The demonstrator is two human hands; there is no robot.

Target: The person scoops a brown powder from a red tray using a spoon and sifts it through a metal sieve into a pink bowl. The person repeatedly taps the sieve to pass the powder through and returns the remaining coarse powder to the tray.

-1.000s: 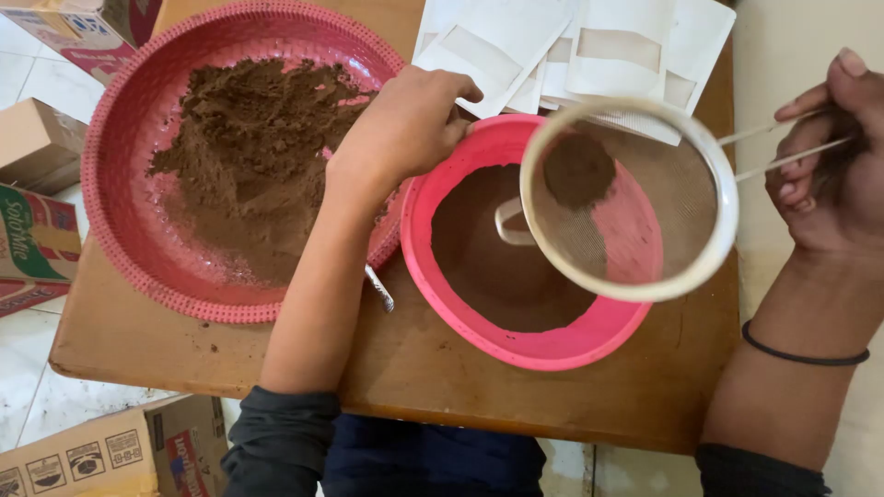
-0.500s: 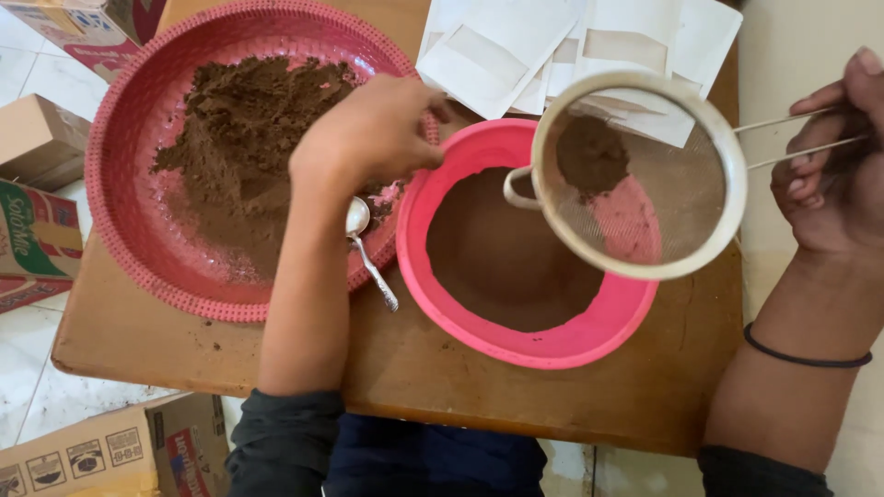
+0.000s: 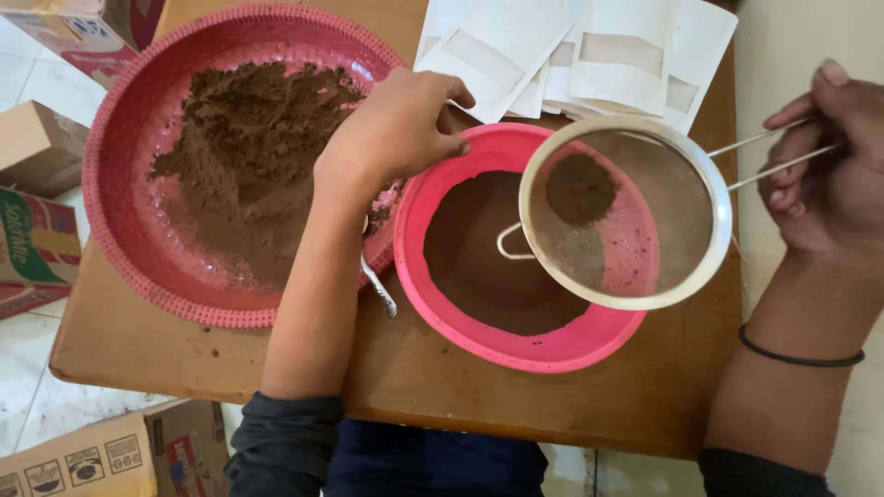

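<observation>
Two hands are at work over a brown wooden counter [image 3: 442,387], and everything on it is in play. Biggest of the lot is the round pink woven tray [image 3: 138,267] on the left, carrying a broad heap of brown powder [image 3: 249,156] that spreads across most of its floor. Just beside it, rim touching rim, sits the pink bowl [image 3: 516,345], with a darker bed of fine brown powder lying in its bottom. Hanging above that bowl, over its right half, is a round metal sieve [image 3: 626,212], its mesh see-through enough to show the pink beneath, and a small dark clump of powder [image 3: 580,187] rests on the mesh toward the upper left. A little wire loop on the sieve's rim points left over the bowl.

Right hand [image 3: 824,170] now: fingers curled closed around the sieve's twin wire handle, gripping it at the far right, a thin black band on the wrist below. Left hand [image 3: 396,133]: reaching across from the near edge, fingers folded down over the spot where tray and bowl meet, closed on a metal spoon [image 3: 378,287] whose handle pokes out beneath the forearm toward the near edge; the spoon's bowl end is hidden under the hand.

Behind the bowl, a fan of white paper pouches [image 3: 589,55] lies overlapped at the back of the counter. Cardboard boxes [image 3: 37,212] sit on the tiled floor to the left.
</observation>
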